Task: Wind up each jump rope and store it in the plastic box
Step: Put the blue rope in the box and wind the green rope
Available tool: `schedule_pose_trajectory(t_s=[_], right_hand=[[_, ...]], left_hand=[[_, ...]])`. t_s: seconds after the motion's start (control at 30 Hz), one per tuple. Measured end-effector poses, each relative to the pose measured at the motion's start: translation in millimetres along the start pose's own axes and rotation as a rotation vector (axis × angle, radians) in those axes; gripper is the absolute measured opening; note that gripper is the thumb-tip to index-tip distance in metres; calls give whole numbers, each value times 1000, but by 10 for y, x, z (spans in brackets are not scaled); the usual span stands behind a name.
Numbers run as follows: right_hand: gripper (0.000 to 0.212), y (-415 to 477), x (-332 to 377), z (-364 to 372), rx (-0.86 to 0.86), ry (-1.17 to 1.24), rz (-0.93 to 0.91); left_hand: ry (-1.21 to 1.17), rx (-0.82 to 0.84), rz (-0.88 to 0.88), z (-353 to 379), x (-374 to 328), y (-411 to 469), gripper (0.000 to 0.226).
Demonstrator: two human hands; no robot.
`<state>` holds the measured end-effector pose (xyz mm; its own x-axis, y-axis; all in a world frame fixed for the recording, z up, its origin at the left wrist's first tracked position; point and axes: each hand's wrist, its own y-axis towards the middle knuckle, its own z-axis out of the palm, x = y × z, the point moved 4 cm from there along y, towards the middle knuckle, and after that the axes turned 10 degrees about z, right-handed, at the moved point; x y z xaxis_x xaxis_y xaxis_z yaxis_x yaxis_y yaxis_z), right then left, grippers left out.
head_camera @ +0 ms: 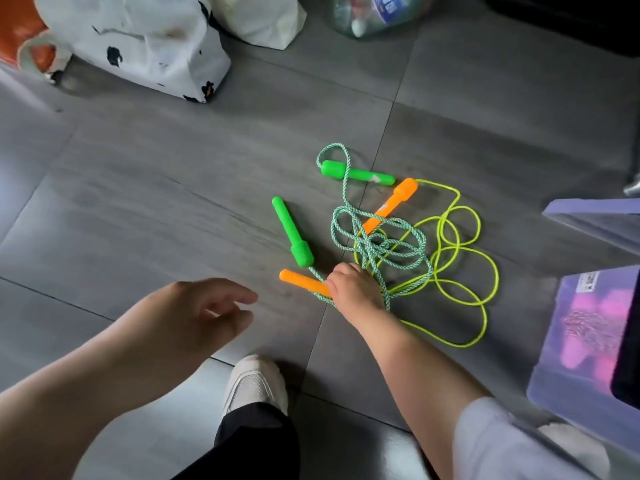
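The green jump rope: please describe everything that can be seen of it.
The green jump rope lies unwound on the grey floor. Its two bright green handles, plastic by look, lie flat and apart: the far handle, the near handle. Its green-and-white twisted cord is tangled in loose loops across the yellow cord and an orange handle. The right hand covers part of the cord.

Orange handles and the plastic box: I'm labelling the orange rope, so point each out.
near orange handle (300,281): head view, middle of its bare shaft
far orange handle (391,206): head view, middle of its shaft
plastic box (554,375): head view, its translucent side wall
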<state>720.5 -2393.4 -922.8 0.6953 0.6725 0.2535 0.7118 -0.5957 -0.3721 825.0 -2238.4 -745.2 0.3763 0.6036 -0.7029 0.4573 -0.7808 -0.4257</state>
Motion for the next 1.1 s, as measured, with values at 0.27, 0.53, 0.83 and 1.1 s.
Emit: schedule_pose_trajectory(t_s=[0.27, 0.53, 0.83, 1.1], right_hand=[[37, -42, -51, 103, 237, -122, 47], [14, -11, -117, -76, -223, 210, 31], [30, 420, -620, -263, 292, 41, 376], [28, 300, -556, -257, 362, 45, 332]], left_hand=[[-43, 26, 1, 93, -92, 25, 21], [-89, 33, 17, 131, -156, 23, 23], [-40, 62, -33, 125, -174, 27, 33], [-24, 68, -2, 141, -181, 19, 28]])
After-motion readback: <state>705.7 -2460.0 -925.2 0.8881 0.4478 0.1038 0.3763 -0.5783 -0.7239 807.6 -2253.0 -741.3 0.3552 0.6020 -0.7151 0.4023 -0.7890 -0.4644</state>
